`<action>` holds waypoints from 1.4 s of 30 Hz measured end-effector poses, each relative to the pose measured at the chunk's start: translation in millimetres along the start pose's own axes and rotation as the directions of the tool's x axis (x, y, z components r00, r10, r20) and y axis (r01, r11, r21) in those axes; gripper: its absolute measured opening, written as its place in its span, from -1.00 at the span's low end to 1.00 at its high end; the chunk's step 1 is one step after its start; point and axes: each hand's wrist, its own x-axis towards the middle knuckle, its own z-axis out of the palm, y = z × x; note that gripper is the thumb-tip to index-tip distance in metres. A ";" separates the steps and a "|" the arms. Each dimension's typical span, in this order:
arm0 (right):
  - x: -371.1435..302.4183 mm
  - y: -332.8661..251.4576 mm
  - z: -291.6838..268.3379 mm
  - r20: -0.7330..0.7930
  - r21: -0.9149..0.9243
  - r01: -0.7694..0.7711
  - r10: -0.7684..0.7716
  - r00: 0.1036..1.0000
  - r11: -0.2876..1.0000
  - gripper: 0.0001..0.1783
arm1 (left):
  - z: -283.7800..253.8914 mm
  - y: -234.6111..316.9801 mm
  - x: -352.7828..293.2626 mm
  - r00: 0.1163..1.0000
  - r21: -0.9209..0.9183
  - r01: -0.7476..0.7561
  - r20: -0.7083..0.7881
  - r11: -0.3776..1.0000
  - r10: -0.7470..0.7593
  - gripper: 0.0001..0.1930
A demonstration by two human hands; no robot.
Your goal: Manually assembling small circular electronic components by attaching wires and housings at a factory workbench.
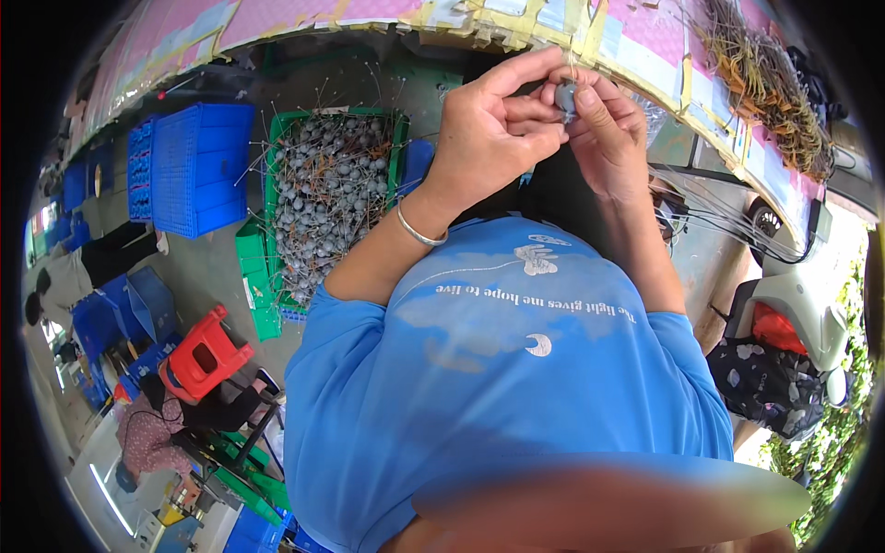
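Both hands meet at the edge of the worktable, around a small grey-blue ball (565, 98). A thin pale strand shows just above the ball. My right hand (608, 129) pinches the ball between thumb and fingers. Bent inward from the other side, my left hand (498, 120) has its thumb and index finger closed at the strand. Whatever sits between those left fingertips is too small to make out. A silver bangle (419, 226) circles my left wrist.
Left of me, a green crate (273, 189) is heaped with similar balls on wires (332, 194). Blue crates (203, 170) and a red stool (207, 355) stand farther left. The taped pink-topped worktable (304, 11) curves ahead, bundled wires (770, 88) on its right. A scooter (797, 309) stands at right.
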 end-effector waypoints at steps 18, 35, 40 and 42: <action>8.0 0.9 12.1 -0.116 -0.192 0.071 -0.095 0.989 0.979 -0.88 | -32.2 -0.4 -20.4 0.972 0.478 -0.166 -0.066 0.862 0.224 -0.76; 65.7 -51.6 -47.7 -0.251 -0.740 -0.065 -0.186 0.950 0.670 -0.81 | -235.8 -0.1 -159.6 0.913 0.915 0.377 -0.393 0.145 0.112 -0.50; 105.3 -85.9 -74.0 -0.378 -0.915 -0.401 -0.409 0.830 0.033 -0.59 | -169.2 6.8 -56.8 0.883 0.763 0.276 -0.442 0.584 0.160 -0.56; 114.2 -75.8 -107.9 -0.241 -0.937 -0.336 -0.516 0.822 -0.099 -0.59 | -140.1 10.8 5.5 0.921 0.843 0.026 -0.229 0.538 0.315 -0.64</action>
